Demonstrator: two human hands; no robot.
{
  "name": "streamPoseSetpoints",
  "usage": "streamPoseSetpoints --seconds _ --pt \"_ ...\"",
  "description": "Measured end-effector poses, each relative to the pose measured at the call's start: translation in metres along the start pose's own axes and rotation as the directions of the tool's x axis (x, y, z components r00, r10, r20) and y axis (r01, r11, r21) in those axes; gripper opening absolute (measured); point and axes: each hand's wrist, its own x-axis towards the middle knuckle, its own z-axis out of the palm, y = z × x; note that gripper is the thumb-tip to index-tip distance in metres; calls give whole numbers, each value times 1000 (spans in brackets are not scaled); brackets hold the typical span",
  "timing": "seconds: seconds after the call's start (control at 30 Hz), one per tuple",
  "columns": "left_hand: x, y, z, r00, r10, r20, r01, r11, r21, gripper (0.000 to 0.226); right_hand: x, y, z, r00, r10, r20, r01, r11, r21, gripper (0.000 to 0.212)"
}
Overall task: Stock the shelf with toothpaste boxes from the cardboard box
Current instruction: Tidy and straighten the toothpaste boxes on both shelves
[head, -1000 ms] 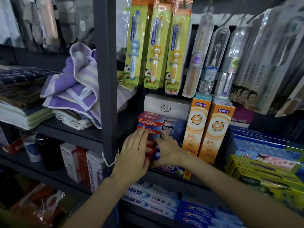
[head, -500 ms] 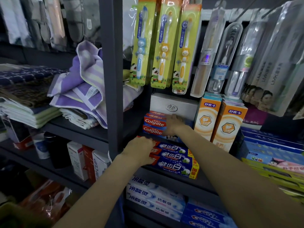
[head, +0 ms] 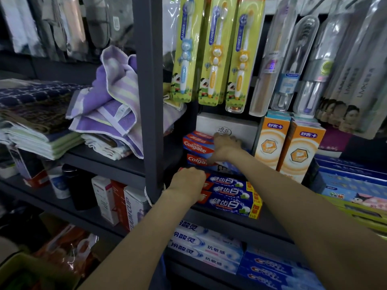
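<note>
The step in hand looks like squaring up boxes already on the shelf [head: 240,221], not fetching new ones; the cardboard box is out of view.

The landmark is the dark upright post [head: 149,101]. Just right of it, at the shelf's front edge, lies a stack of three blue boxes [head: 229,195] with red ends. The left hand [head: 187,183] rests on the stack's left end, knuckles up, fingers curled down over the red end; whether they grip it or only press, I cannot tell. Behind and above that stack, also right of the post, sit the Colgate boxes [head: 198,148], two or more piled under a grey box [head: 227,127]. The right hand [head: 225,148] lies on the Colgate pile, fingers bent over its top and front, apparently pressing or steadying it; the fingertips are not clear enough to say more. Further right of the post stand two orange boxes [head: 289,147], upright.

Next, I judge, both hands should come off without dragging the piles askew, then reach back for more stock. The front stack sits close to the edge, so a careless pull could tip it off.
</note>
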Motion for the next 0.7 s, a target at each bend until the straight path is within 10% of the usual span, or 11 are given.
streamPoseSetpoints --seconds 0.17,0.37,0.53,0.7 --pt "-5 0 -2 999 3 32 1 992 -127 49 -55 -8 -33 997 -66 42 60 990 124 77" --pt "-56 30 15 828 -175 -532 -272 705 -655 32 -176 42 -47 994 -108 23 84 873 480 79" --pt "-89 97 11 997 -8 -79 -80 -85 -993 52 -284 113 -49 975 -102 199 6 903 430 86" --pt "-106 173 24 924 382 24 93 -161 -983 42 -366 197 -35 948 25 318 -149 916 372 89"
